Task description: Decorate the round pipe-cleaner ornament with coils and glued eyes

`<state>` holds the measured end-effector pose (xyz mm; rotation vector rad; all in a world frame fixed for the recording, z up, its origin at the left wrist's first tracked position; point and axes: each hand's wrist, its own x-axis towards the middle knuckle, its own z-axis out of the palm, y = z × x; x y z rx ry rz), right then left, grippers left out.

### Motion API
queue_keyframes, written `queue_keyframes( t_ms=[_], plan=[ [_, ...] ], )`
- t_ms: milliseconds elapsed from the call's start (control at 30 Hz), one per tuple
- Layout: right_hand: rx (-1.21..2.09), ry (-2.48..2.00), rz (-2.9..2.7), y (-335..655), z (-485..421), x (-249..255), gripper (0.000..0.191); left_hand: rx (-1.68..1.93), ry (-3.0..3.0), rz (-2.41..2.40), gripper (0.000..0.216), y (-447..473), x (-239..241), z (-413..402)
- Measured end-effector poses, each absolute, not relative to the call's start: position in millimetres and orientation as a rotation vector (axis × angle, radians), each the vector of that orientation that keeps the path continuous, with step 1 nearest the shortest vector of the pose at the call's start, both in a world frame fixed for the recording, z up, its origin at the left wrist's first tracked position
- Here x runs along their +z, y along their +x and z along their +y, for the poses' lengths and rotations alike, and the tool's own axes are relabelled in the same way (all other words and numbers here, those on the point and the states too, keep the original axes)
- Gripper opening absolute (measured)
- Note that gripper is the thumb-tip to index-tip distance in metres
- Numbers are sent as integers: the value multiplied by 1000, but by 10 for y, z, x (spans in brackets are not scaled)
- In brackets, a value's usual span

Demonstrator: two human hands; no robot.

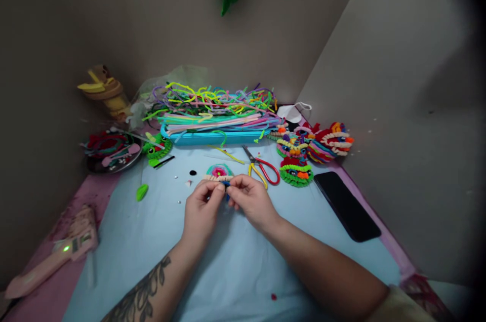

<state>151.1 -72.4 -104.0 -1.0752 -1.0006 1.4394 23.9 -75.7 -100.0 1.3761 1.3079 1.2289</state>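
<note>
My left hand [202,206] and my right hand [251,199] meet over the light blue mat [235,261], fingers pinched together on a small blue pipe-cleaner piece [227,186] between them. Just beyond my fingertips lies a round pipe-cleaner craft [219,172] with pink, green and cream rings. Red and yellow scissors [261,167] lie right of it, blades pointing away from me.
A blue tray [212,137] heaped with coloured pipe cleaners stands at the back. Finished pipe-cleaner figures [307,152] sit at back right, a black phone [346,204] at right. A pink glue gun [56,253] lies front left, a metal dish [110,152] of scraps at left.
</note>
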Motion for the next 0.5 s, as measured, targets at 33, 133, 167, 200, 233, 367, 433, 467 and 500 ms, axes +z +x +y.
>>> queue_keyframes(
  t_ms=[33,133,167,200,233,367,433,467,500],
  plan=[
    [1441,-1091,-1023,1531,-719,-1026,20,1220,1388,1301,17,232,-1001,-750],
    [1480,-1132,-1090,1615,-695,-989,19,1163,1477,1282,16,175,-970,-713],
    [1497,-1150,-1119,1647,-687,-982,18,1139,1517,1273,15,148,-951,-697],
    [1515,-1168,-1156,1678,-681,-978,17,1117,1557,1265,14,119,-929,-681],
    [1529,-1186,-1199,1706,-676,-976,16,1097,1598,1256,13,90,-906,-666],
    [1518,-1209,-1421,1783,-680,-974,9,1036,1793,1202,14,-16,-835,-623],
    [1427,-1199,-1550,1797,-688,-970,7,992,1898,1162,14,-55,-830,-613],
    [1362,-1198,-1620,1800,-691,-968,7,965,1944,1144,14,-71,-835,-610],
    [1295,-1198,-1685,1802,-693,-966,7,934,1982,1125,14,-83,-841,-609]
  ],
)
